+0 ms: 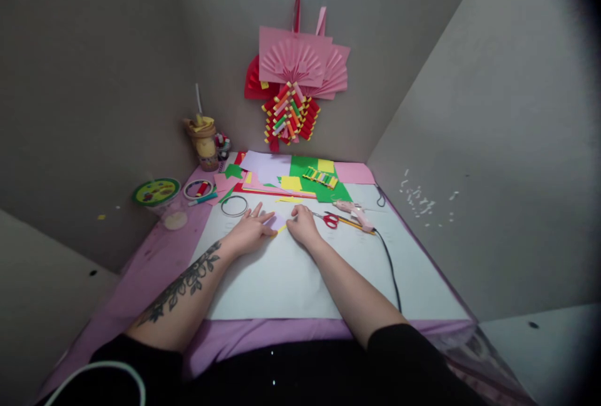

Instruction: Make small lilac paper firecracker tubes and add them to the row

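A small lavender paper piece (278,221) with a yellow paper strip (282,229) along its near edge lies between my hands on the white sheet. My left hand (251,229) rests flat on its left side, fingers spread, thumb at the strip's left end. Curled at the paper's right edge, my right hand (302,224) has its fingers drawn together on it; the fingertips are partly hidden. Thin yellow strips (288,200) lie just beyond. Red-handled scissors (330,221) sit right of my right hand, and a dark ring (234,206) lies beyond my left hand.
A pink glue gun (355,213) with a black cord (390,268) lies at right beside pencils (354,224). Coloured paper sheets (267,165) and a row of green-yellow paper rolls (320,177) lie behind. At left stand a tub (157,192) and a drink cup (206,146). Paper fans (295,62) hang on the wall.
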Tool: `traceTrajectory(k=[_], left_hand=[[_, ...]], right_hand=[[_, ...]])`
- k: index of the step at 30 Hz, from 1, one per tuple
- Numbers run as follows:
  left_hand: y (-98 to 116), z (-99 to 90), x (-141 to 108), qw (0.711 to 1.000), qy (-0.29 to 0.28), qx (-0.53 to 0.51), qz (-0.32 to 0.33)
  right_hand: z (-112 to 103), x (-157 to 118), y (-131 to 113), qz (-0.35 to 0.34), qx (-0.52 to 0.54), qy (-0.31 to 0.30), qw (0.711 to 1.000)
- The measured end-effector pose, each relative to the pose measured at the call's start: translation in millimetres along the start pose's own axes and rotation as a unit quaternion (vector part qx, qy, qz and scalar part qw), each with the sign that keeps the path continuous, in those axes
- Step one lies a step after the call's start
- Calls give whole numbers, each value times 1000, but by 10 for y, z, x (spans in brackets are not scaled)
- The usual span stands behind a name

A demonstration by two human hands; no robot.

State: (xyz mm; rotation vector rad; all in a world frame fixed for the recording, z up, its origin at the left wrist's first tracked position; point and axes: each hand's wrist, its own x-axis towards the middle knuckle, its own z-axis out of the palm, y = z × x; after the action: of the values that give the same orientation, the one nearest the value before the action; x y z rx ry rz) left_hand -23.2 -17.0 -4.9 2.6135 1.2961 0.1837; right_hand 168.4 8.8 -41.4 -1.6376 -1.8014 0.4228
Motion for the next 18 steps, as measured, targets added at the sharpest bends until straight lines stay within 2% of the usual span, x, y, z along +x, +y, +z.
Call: traceTrajectory(k=[5, 11, 18], left_hand=[[-24, 16, -18, 999, 2, 27, 19], [22, -109, -98, 996, -6, 54, 72], [-22, -143, -103, 997, -40, 33, 63]], right_hand=[[26, -50, -14, -44, -21, -10, 999], [-3, 10, 43, -4, -13, 9, 1000], [-13, 1, 29, 10, 69, 9, 997]])
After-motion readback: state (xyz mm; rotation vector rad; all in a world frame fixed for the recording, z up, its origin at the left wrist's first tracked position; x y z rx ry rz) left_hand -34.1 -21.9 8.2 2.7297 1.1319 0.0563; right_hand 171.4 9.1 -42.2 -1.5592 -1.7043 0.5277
